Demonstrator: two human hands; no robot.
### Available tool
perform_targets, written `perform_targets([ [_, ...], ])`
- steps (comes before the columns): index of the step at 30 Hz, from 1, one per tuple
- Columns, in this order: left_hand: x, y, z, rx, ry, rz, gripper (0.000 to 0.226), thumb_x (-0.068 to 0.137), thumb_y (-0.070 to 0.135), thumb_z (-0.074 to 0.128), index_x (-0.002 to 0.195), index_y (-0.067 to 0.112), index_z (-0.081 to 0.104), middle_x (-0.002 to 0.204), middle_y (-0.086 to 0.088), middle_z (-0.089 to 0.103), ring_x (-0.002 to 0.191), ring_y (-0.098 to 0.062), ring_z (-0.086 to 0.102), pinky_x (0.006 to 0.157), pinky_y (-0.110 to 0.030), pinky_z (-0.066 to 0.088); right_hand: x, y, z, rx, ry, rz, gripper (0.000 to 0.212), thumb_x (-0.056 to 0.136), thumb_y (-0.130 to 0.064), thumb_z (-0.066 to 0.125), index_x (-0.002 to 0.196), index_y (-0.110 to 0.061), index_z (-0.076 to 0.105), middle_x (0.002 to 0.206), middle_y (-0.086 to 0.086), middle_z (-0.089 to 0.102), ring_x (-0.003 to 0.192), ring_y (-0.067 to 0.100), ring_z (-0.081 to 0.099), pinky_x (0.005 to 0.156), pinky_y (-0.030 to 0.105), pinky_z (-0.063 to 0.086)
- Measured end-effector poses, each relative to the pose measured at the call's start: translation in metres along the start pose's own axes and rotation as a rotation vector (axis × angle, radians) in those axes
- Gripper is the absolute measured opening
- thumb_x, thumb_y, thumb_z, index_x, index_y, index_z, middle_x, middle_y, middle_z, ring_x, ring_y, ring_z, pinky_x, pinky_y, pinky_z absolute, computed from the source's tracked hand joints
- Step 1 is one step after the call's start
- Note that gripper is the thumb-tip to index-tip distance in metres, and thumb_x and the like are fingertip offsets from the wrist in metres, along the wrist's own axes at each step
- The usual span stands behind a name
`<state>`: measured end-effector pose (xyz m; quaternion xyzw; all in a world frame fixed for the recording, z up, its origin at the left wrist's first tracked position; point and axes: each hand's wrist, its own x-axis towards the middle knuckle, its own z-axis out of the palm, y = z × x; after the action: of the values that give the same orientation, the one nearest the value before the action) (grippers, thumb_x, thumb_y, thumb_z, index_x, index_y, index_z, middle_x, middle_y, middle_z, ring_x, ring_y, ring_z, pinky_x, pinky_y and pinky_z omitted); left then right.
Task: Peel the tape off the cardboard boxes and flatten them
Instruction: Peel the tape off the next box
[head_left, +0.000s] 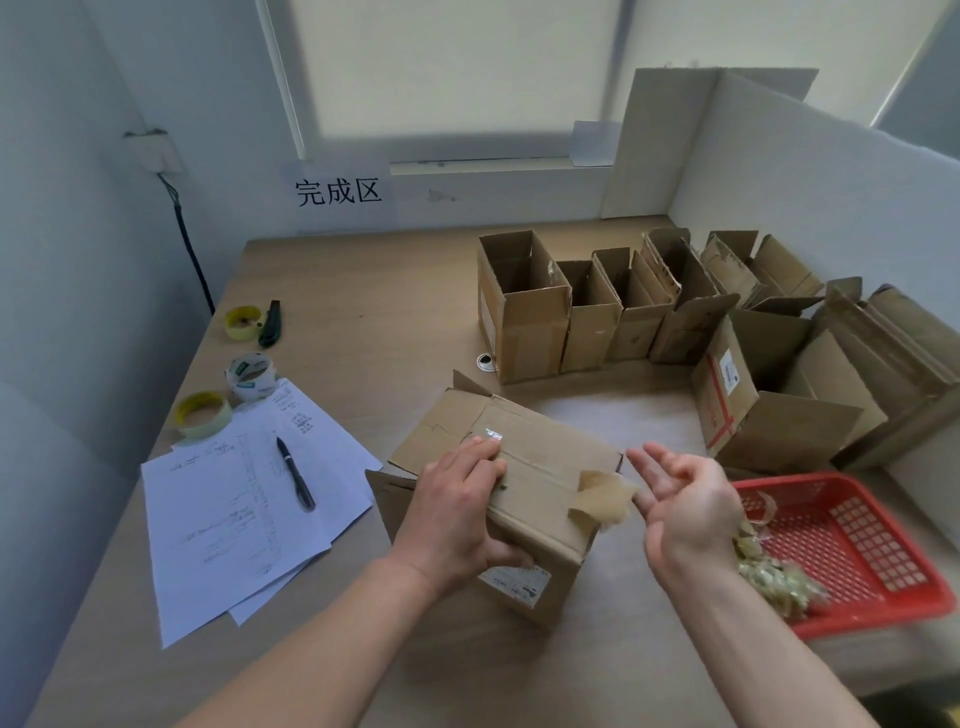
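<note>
L hand (457, 506) fingers are laid over the top of the cardboard box (524, 499) w/ thumb curled round its near face, so it is gripped and steadied at the table's (395, 291) front-centre. R hand (680, 506) is held palm-up, fingers loosely spread, nothing clasped, just beside a half-peeled tape flap (605, 501) at the box's right corner. Box is judged light, stiff but creasable; tape thin, sticky, tear-prone, best pinched at the loose flap. Approx. seven more opened boxes (524, 306) are counted at the back-right; one red basket (852, 545) w/ tape scraps; three tape rolls (249, 376) by the left edge.
</note>
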<state>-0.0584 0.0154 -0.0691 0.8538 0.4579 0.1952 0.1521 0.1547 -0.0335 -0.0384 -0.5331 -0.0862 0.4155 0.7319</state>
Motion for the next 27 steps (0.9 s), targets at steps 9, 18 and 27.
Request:
perform_targets([
  [9,0.002,0.002,-0.001,0.022,-0.018,0.002,0.102,0.050,0.060,0.089,0.134,0.014,0.056,0.157,0.005,0.036,0.148,-0.014,0.026,0.111,-0.028,0.023,-0.014,-0.011,0.002,-1.333,-0.210,-0.440,0.076,0.071,-0.090,0.036,0.052,-0.017,0.047,0.049,-0.004,0.051,0.053,0.015,0.051,0.049,0.032,0.029],
  [18,0.001,0.004,-0.002,0.015,-0.006,-0.015,0.102,0.046,0.059,0.090,0.131,0.012,0.059,0.154,0.002,0.041,0.146,-0.018,0.030,0.109,-0.031,0.027,-0.013,-0.015,0.003,-1.242,-0.254,-0.292,0.036,0.087,-0.031,0.066,0.058,-0.010,0.062,0.055,0.002,0.062,0.060,0.022,0.059,0.058,0.039,0.048],
  [27,0.005,0.015,0.001,0.055,-0.040,-0.040,0.092,0.061,0.053,0.087,0.138,0.015,0.052,0.158,0.004,0.032,0.148,-0.015,0.022,0.112,-0.027,0.020,-0.003,-0.013,-0.054,0.093,-0.106,0.344,0.039,0.103,-0.024,0.044,0.074,-0.010,0.066,0.077,0.010,0.072,0.065,0.021,0.071,0.066,0.041,0.058],
])
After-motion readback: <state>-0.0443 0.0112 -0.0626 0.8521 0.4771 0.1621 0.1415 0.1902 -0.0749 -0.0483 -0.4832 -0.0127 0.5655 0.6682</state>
